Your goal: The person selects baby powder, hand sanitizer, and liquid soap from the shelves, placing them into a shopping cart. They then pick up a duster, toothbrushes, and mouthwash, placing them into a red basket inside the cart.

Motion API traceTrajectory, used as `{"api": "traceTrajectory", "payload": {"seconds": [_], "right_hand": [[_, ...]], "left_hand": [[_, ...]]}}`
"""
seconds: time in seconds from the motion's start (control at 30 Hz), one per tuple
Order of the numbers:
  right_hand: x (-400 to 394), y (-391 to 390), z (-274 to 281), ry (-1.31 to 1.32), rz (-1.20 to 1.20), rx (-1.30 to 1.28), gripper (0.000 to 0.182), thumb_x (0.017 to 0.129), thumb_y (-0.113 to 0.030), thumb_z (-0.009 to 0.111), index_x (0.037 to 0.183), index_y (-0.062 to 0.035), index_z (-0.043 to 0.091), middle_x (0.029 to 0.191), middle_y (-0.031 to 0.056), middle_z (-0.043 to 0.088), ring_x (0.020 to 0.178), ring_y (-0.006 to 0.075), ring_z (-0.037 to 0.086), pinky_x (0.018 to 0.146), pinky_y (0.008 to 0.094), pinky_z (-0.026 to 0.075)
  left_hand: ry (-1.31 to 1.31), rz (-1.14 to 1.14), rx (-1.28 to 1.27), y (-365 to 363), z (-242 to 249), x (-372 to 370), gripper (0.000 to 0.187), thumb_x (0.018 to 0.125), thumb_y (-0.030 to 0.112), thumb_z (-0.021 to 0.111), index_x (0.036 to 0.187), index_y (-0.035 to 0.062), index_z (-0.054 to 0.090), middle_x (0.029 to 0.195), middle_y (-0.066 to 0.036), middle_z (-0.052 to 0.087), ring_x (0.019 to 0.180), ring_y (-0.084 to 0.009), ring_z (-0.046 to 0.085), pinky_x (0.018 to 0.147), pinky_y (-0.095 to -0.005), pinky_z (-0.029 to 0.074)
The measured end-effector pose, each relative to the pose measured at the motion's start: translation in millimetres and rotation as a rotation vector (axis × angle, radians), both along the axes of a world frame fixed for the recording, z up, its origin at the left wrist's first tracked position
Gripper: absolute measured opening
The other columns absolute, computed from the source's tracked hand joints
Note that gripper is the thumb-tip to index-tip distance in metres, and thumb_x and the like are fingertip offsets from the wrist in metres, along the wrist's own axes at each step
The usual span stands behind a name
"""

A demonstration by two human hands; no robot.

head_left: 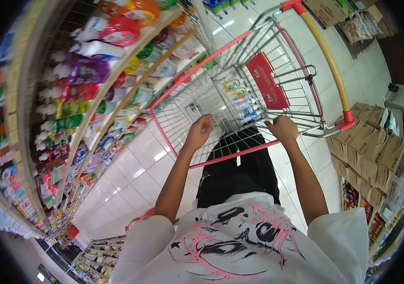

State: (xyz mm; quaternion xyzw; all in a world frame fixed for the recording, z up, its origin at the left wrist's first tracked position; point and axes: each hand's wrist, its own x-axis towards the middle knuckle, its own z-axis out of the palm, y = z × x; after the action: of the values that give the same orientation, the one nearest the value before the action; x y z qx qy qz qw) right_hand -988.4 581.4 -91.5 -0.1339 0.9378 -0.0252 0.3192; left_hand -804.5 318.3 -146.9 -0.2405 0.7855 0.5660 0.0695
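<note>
My left hand (199, 131) is over the near left part of a metal shopping cart (164, 97) with a red rim. Its fingers are loosely bent, the thumb apart, and nothing shows in them. My right hand (283, 128) is above the cart's near rim on the right, its thumb standing out and its other fingers bent down, partly hidden. I see no object in it. Inside the cart, several bottles and packs (242, 102) sit in the far part, close to a red sign panel (267, 80). The yellow cart handle (330, 59) is on the right, away from both hands.
Shelves of colourful bottles (88, 68) run along the left side, close to the cart. On the right stand stacked brown cartons (372, 142) and, farther up, opened boxes with packets (356, 28). White floor tiles (135, 180) lie beneath the cart. More shelves (100, 260) stand at the lower left.
</note>
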Motion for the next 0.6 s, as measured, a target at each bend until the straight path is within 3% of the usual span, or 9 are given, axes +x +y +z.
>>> {"api": "traceTrajectory", "payload": {"seconds": [0.17,0.23,0.3,0.37,0.43,0.53,0.57,0.6], "right_hand": [[-9,-38,-42,0.007,-0.266,-0.472,0.044,0.085,-0.042,0.058,0.062,-0.0037,0.062,0.064,0.0185,0.061,0.065,0.0368,0.063,0.062,0.0479,0.049],[-6,-54,-91,0.049,0.101,-0.434,0.037,0.083,-0.036,0.059,0.066,-0.0040,0.064,0.063,0.0183,0.061,0.065,0.0361,0.064,0.062,0.0462,0.050],[-4,-68,-114,-0.135,0.262,-0.288,0.030,0.081,-0.031,0.059,0.070,-0.0039,0.066,0.065,0.0181,0.063,0.067,0.0344,0.065,0.063,0.0445,0.052],[-2,-73,-112,-0.217,0.424,-0.237,0.027,0.079,-0.029,0.059,0.073,-0.0047,0.069,0.069,0.0168,0.066,0.069,0.0320,0.067,0.064,0.0429,0.053],[10,-70,-108,-0.269,0.503,-0.159,0.021,0.077,-0.025,0.060,0.071,-0.0072,0.070,0.072,0.0139,0.068,0.070,0.0290,0.068,0.063,0.0415,0.053],[17,-72,-95,-0.369,0.570,-0.138,0.019,0.077,-0.024,0.061,0.070,-0.0081,0.070,0.070,0.0121,0.067,0.069,0.0274,0.068,0.062,0.0401,0.053],[18,-73,-94,-0.349,0.581,-0.164,0.024,0.079,-0.028,0.062,0.069,-0.0068,0.069,0.069,0.0125,0.066,0.068,0.0282,0.068,0.062,0.0398,0.052],[17,-74,-92,-0.322,0.597,-0.195,0.030,0.082,-0.032,0.063,0.069,-0.0055,0.068,0.067,0.0128,0.066,0.067,0.0291,0.067,0.061,0.0395,0.052]], "left_hand": [[-0.078,-0.088,-0.040,32,-160,-46,0.031,0.086,0.009,0.061,0.116,0.0036,0.058,0.099,-0.014,0.064,0.090,-0.0249,0.063,0.078,-0.0332,0.050],[-0.059,-0.086,-0.092,29,-205,-82,0.033,0.084,0.011,0.063,0.116,0.0036,0.057,0.099,-0.015,0.063,0.091,-0.0262,0.062,0.079,-0.0344,0.049],[-0.071,-0.099,-0.377,21,-221,-115,0.041,0.081,0.014,0.066,0.120,0.0047,0.055,0.112,-0.017,0.058,0.104,-0.0306,0.059,0.087,-0.0389,0.048],[-0.125,-0.133,-0.458,10,-223,-155,0.049,0.080,0.018,0.068,0.125,0.0056,0.051,0.125,-0.017,0.052,0.115,-0.0341,0.052,0.093,-0.0424,0.046],[-0.160,-0.297,-0.657,1,-239,-183,0.058,0.079,0.022,0.070,0.129,0.0053,0.046,0.128,-0.015,0.050,0.117,-0.0332,0.050,0.094,-0.0424,0.046],[-0.236,-0.463,-0.697,12,-256,-185,0.059,0.076,0.021,0.074,0.125,0.0011,0.048,0.122,-0.016,0.051,0.115,-0.0314,0.051,0.093,-0.0421,0.046],[-0.297,-0.544,-0.729,15,-261,-187,0.058,0.075,0.020,0.075,0.122,0.0002,0.048,0.120,-0.016,0.052,0.113,-0.0307,0.051,0.092,-0.0421,0.046],[-0.311,-0.474,-0.785,21,-274,-180,0.055,0.074,0.016,0.075,0.119,0.0006,0.049,0.117,-0.015,0.051,0.113,-0.0299,0.050,0.088,-0.0419,0.048]]}}
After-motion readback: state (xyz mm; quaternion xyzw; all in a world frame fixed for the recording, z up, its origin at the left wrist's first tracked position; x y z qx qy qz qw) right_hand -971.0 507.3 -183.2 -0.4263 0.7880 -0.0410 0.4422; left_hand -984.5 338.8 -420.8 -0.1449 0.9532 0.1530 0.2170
